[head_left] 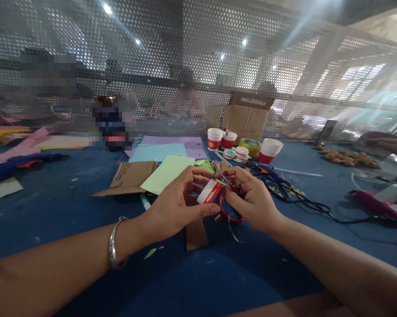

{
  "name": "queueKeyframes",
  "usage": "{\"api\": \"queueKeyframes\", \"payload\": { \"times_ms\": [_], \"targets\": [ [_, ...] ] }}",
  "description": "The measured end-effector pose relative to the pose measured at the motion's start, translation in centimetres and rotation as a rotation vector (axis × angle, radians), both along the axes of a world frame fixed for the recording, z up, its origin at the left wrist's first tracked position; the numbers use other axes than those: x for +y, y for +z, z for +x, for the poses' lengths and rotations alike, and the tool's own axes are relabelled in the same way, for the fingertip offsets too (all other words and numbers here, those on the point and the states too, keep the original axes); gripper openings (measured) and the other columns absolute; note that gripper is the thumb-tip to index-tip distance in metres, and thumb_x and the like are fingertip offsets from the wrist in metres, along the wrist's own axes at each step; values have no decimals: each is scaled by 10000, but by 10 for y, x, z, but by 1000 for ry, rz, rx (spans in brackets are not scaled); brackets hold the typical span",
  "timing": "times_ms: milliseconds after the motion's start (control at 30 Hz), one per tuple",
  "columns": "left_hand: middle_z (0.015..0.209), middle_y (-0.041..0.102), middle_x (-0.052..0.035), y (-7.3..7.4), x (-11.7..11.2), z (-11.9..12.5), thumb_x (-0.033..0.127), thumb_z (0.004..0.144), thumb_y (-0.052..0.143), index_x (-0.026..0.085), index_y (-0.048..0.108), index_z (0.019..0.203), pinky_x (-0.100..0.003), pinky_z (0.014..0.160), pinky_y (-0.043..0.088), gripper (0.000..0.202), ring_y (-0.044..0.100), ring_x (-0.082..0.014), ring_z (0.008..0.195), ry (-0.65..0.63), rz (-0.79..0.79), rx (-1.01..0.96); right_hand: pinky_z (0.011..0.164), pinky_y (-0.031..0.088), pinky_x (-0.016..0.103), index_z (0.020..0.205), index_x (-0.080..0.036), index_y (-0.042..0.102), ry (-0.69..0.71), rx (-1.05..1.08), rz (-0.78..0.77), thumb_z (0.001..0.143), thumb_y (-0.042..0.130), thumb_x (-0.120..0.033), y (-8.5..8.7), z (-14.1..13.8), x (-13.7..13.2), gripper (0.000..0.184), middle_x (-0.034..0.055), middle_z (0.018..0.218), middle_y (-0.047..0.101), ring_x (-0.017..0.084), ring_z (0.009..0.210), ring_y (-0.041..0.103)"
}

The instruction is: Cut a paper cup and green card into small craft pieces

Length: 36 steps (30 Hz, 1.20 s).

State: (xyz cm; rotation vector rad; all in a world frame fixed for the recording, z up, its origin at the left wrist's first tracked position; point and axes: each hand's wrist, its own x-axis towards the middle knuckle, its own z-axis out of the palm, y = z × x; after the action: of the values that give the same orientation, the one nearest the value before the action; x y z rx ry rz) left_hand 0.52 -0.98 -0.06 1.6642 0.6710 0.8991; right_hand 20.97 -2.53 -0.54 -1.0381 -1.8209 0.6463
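Note:
My left hand is curled around a red-and-white piece of paper cup, held between the thumb and fingers. My right hand grips a pair of scissors with a red handle loop below the palm. Its thin metal blades point up and to the left, close to the cup piece. Some yellow shows at the cup piece's edge by the blades; whether they touch it I cannot tell. A thin pale strand hangs under the right hand. A strip of brown cardboard lies beneath the hands.
Red-and-white paper cups, a tape roll and a cardboard box stand behind the hands. A blue glue gun trails a black cable at right. Green paper and folded cardboard lie left of centre.

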Motion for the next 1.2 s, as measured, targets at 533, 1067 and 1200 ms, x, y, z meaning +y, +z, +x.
{"api": "queueKeyframes", "payload": {
  "times_ms": [533, 1067, 1200],
  "targets": [
    [881, 691, -7, 7, -4, -9, 347, 943, 581, 184, 657, 1003, -257, 682, 444, 189, 602, -144, 739, 110, 500, 463, 596, 426, 247, 1149, -199, 534, 197, 26, -150, 902, 627, -237, 0, 4, -1, 267, 7, 846, 617, 118, 679, 550],
    [887, 613, 5, 2, -1, -3, 371, 880, 704, 173, 589, 970, -232, 719, 489, 246, 585, -117, 798, -31, 67, 101, 689, 509, 251, 1073, -180, 568, 243, 56, -161, 878, 671, -259, 5, 5, 4, 235, 32, 933, 653, 129, 785, 633],
    [821, 545, 33, 2, -1, -4, 367, 861, 726, 186, 528, 866, -234, 688, 469, 269, 539, -106, 748, -17, 111, 126, 684, 504, 266, 1099, -178, 560, 231, 23, -171, 888, 663, -279, 2, 5, 4, 255, 38, 920, 670, 145, 787, 640]
  ]
}}
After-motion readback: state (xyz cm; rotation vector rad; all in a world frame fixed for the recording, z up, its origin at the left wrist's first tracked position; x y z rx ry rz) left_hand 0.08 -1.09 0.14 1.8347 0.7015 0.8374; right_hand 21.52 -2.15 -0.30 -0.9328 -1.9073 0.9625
